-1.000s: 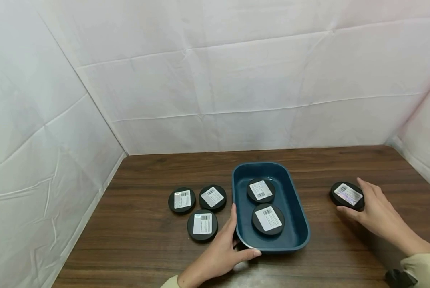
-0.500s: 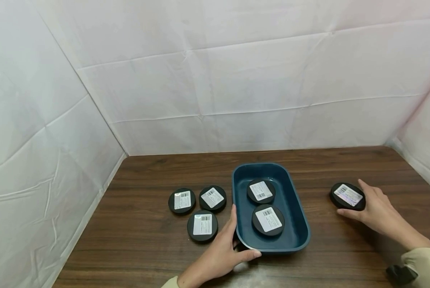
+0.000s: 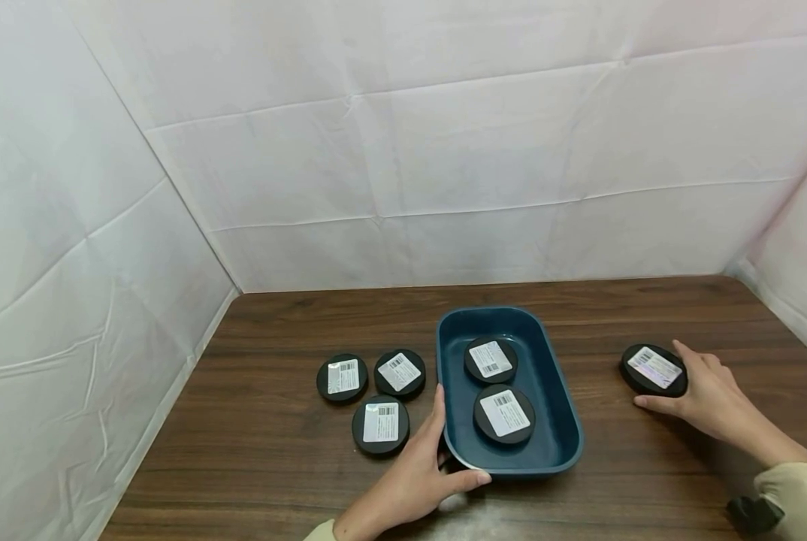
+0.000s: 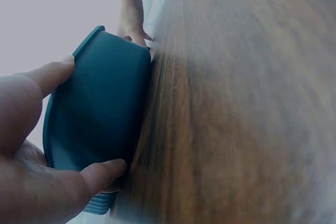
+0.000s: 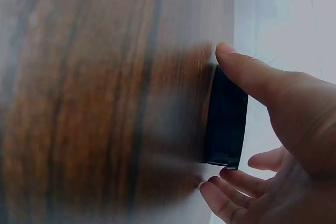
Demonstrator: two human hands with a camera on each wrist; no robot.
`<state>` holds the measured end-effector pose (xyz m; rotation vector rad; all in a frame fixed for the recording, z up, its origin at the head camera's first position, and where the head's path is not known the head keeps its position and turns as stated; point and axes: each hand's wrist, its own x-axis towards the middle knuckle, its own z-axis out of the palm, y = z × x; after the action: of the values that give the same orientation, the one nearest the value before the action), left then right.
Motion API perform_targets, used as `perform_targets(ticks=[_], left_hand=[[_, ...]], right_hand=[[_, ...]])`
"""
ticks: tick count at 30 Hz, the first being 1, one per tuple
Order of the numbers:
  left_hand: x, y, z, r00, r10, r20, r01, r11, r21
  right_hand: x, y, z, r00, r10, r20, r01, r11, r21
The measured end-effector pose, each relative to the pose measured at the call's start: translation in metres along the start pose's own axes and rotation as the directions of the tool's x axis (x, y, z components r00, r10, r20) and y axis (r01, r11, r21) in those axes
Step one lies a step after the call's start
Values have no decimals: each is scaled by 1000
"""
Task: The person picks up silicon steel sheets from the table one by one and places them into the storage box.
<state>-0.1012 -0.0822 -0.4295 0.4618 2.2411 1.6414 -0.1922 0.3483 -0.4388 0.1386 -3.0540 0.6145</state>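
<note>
My left hand (image 3: 410,469) holds the near left corner of a dark blue rectangular tray (image 3: 560,391), thumb at the near rim and fingers along the left side. In the left wrist view the tray (image 4: 100,98) shows its outer wall between thumb and fingers. Two flat black discs with white barcode labels lie inside, a far disc (image 3: 490,373) and a near disc (image 3: 503,428). To the right, my right hand (image 3: 721,402) grips another labelled black disc (image 3: 636,383) at its right side. Its thumb lies on the near edge; the right wrist view shows curled fingers by the disc's opposite edge (image 5: 226,124).
Left of the tray, three more labelled black discs sit close together: a left one (image 3: 329,392), a right one (image 3: 410,385) and a nearer one (image 3: 370,448). The brown wooden table (image 3: 275,466) meets white cloth walls (image 3: 444,150) at the back and sides.
Almost nothing has moved. My right hand and its disc have shifted very slightly; the left hand, the tray and the other discs stay in place.
</note>
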Motion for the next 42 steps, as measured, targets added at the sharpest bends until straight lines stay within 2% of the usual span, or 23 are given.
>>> perform_targets(ticks=[12, 23, 42], left_hand=[[0, 0, 0, 1000, -6, 2, 6, 1000, 1], [0, -1, 0, 1000, -10, 1, 10, 1000, -9], [0, -1, 0, 1000, -3, -1, 3, 1000, 3]], right_hand=[[5, 3, -1, 1000, 3, 28, -3, 1000, -19], [9, -1, -3, 995, 24, 96, -20, 999, -38], [12, -2, -4, 996, 9, 88, -5, 999, -39]])
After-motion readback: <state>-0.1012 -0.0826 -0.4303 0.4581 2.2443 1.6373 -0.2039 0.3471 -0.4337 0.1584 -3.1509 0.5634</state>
